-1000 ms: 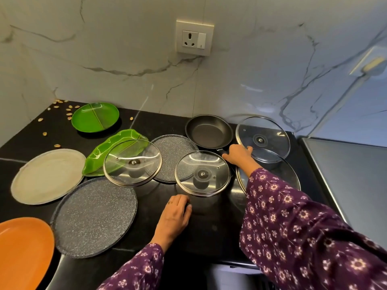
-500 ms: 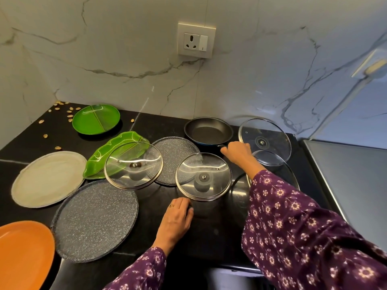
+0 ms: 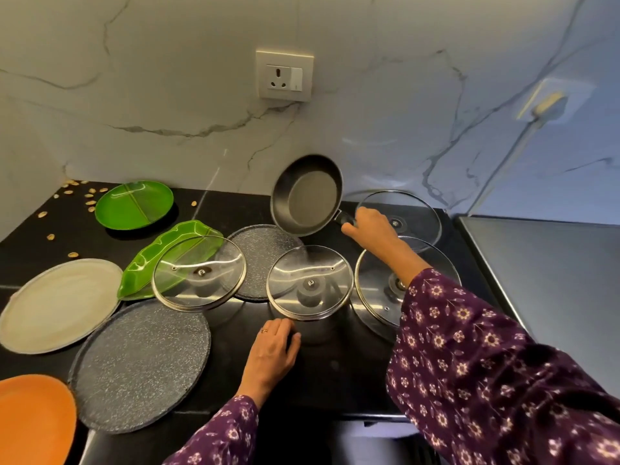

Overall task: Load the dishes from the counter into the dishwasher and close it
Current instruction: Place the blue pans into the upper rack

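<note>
My right hand (image 3: pixel 370 226) grips the black handle of a small dark frying pan (image 3: pixel 307 196), which is lifted off the black counter (image 3: pixel 335 370) and tilted on its side at the back. My left hand (image 3: pixel 273 352) rests flat on the counter near the front, just below a glass lid (image 3: pixel 310 283). Several glass lids lie around: a second glass lid (image 3: pixel 199 273) to the left, a third glass lid (image 3: pixel 419 213) behind my right hand, and a large lid (image 3: pixel 375 293) partly under my right sleeve. The dishwasher is out of view.
Left of the lids lie a small speckled grey plate (image 3: pixel 258 250), a large speckled grey plate (image 3: pixel 141 364), a green leaf-shaped dish (image 3: pixel 151 263), a round green plate (image 3: pixel 134 204), a cream plate (image 3: pixel 57 305) and an orange plate (image 3: pixel 30 421). Nut shells (image 3: pixel 84 196) litter the back left corner. A grey surface (image 3: pixel 553 280) adjoins on the right.
My right hand has taken the pan's handle and lifted the pan off the counter, tilting it on its side. My left hand stays resting on the counter.
</note>
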The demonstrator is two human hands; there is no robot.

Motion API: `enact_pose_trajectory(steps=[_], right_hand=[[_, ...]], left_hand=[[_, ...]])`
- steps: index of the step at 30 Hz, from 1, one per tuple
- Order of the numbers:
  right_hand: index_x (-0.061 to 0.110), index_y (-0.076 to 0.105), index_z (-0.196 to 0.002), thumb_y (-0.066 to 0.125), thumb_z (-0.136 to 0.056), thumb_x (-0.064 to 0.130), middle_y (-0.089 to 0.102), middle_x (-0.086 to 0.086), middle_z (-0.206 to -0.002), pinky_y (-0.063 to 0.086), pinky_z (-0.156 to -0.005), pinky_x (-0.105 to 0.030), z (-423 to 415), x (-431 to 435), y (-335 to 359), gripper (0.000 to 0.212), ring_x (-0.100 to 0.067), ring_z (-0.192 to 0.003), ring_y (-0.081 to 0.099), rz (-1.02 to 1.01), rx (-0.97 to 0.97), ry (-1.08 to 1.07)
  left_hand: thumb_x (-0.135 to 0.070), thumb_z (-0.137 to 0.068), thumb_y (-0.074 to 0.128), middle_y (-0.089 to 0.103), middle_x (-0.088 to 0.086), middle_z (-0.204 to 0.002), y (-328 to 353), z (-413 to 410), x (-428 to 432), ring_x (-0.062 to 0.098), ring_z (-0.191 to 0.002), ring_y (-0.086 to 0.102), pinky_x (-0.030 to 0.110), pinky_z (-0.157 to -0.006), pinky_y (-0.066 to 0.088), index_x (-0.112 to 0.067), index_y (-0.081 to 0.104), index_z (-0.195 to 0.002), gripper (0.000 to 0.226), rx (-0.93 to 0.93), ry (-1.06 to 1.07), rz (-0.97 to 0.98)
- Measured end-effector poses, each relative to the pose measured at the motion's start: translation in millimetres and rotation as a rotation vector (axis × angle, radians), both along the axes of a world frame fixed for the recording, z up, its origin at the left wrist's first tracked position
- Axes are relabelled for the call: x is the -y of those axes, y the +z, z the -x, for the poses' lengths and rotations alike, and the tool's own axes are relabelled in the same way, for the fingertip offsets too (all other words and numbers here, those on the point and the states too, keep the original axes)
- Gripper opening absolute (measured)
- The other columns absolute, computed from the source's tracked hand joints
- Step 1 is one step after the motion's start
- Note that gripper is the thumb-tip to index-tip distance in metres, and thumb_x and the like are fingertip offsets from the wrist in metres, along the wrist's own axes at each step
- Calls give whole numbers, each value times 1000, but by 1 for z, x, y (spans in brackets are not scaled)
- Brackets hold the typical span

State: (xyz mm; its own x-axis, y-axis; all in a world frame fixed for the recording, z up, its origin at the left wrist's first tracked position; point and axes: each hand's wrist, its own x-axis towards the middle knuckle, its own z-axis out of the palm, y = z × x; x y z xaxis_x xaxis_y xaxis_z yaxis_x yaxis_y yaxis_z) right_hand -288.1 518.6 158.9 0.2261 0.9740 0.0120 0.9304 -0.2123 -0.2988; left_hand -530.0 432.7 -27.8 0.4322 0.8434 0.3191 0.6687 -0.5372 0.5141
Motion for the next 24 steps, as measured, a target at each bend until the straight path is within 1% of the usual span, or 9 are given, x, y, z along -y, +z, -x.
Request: enact_pose_trajectory(steps=[3, 6, 8, 10, 12, 14, 17, 21, 24], right_hand=[[1, 45, -83, 56, -88, 24, 52, -11, -77, 35, -53, -32, -14, 26, 12, 26, -27, -69, 52, -64, -108, -74], [-4, 49, -89, 56, -86, 16, 63, -22, -79, 56, -50, -36, -38, 61, 20, 22, -25, -58, 66, -131, -403, -142], [0, 47, -90, 55, -87, 12, 63, -20, -77, 53, -44, -26, -59, 94, 27, 15, -15, -50, 66, -210, -480, -157], [3, 48, -91, 56, -87, 12, 60, -9, -72, 46, -42, -17, -81, 129, 35, 13, -6, -44, 60, -292, -431, -198], [6, 51, -92, 59, -86, 16, 57, -6, -68, 46, -47, -21, -105, 166, 38, 13, -11, -47, 58, -378, -408, -281], [13, 52, -87, 59, -88, 22, 56, -5, -63, 45, -46, -25, -128, 202, 35, 12, -18, -48, 55, -465, -512, -384], [24, 50, -78, 51, -94, 37, 55, -2, -71, 41, -41, -20, -165, 263, 28, 21, -18, -49, 55, -573, -652, -565], [11, 50, -85, 49, -96, 29, 55, -3, -81, 44, -48, -27, -217, 351, 2, 21, -25, -52, 59, -642, -461, -705], [12, 47, -82, 53, -94, 24, 58, -7, -76, 42, -55, -27, -247, 428, -21, 17, -25, -56, 58, -603, -307, -822]], left_hand=[[-33, -87, 48, 51, -1, -72, 5, 0, 3, 17, -69, 47, 27, -67, 37, -15, 51, -77, 21, 13, -11, -47], [-36, -86, 48, 52, -1, -71, 8, 1, 7, 18, -69, 49, 28, -66, 40, -15, 52, -75, 24, 24, -19, -56], [-37, -87, 48, 52, -1, -71, 14, -6, 15, 19, -70, 49, 29, -68, 40, -14, 53, -75, 26, 68, -26, -53], [-35, -87, 48, 53, 1, -73, 24, -22, 25, 18, -72, 49, 28, -71, 39, -12, 54, -75, 26, 127, -61, -61], [-33, -89, 49, 52, 1, -75, 34, -49, 40, 17, -74, 47, 27, -72, 39, -11, 54, -78, 25, 153, -157, -83], [-32, -91, 49, 50, -1, -77, 42, -79, 54, 17, -74, 48, 27, -73, 40, -11, 54, -81, 23, 162, -268, -79], [-30, -92, 48, 51, -1, -79, 50, -131, 81, 18, -76, 50, 28, -74, 41, -12, 54, -83, 21, 155, -423, -77], [-27, -92, 49, 52, 1, -81, 55, -197, 120, 19, -77, 50, 28, -74, 40, -12, 53, -85, 17, 136, -616, -82], [-26, -92, 49, 52, 1, -81, 54, -246, 152, 21, -77, 49, 30, -74, 39, -11, 54, -84, 18, 112, -734, -71]])
